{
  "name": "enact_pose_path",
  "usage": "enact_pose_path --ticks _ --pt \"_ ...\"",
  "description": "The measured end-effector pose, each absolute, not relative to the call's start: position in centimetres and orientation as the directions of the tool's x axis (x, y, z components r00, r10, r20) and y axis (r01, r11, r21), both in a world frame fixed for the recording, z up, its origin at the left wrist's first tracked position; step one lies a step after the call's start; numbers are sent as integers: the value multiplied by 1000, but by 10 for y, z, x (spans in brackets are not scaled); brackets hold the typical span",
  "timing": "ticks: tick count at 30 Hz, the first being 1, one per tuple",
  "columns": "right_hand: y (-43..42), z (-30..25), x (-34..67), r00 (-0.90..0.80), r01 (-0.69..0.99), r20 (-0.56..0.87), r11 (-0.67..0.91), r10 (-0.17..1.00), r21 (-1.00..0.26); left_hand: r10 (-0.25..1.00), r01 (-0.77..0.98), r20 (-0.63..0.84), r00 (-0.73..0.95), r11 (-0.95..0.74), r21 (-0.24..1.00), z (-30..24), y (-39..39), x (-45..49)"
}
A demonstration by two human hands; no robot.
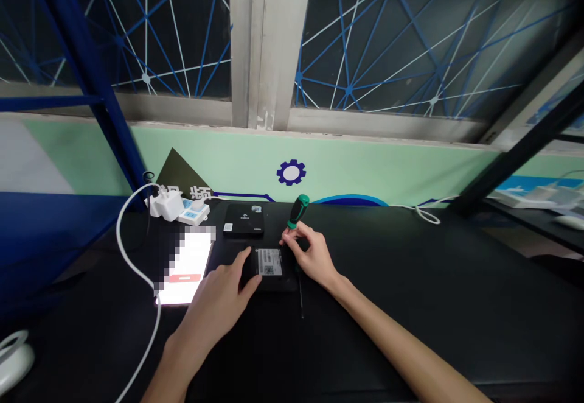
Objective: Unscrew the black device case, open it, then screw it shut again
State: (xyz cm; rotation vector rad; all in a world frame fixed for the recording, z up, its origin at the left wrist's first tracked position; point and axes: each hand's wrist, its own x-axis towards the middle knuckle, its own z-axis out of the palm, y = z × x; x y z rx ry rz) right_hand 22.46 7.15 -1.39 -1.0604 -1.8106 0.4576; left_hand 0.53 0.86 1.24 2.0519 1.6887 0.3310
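Note:
A flat black box (274, 281) with a white label (269, 261) on top lies on the black table (410, 305). My left hand (219, 302) rests on the box's left side, fingers pressed onto it. My right hand (310, 254) is closed round a screwdriver with a green and black handle (298, 209), held upright with its tip at the box's top right corner.
A second black box (244, 219) sits behind the first. A lit phone (187, 266) lies to the left, beside a white power strip with a plug (177, 208) and a white cable (132, 269). Another white cable (426, 213) lies at the back.

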Motion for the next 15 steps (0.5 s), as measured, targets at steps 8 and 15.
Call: enact_pose_path --ticks 8,15 --pt "74 -19 226 -180 437 540 559 822 -705 974 887 -95 204 -143 439 9 11 4" --pt "73 -19 225 -168 460 551 559 818 -690 974 896 -88 208 -154 416 11 8 6"
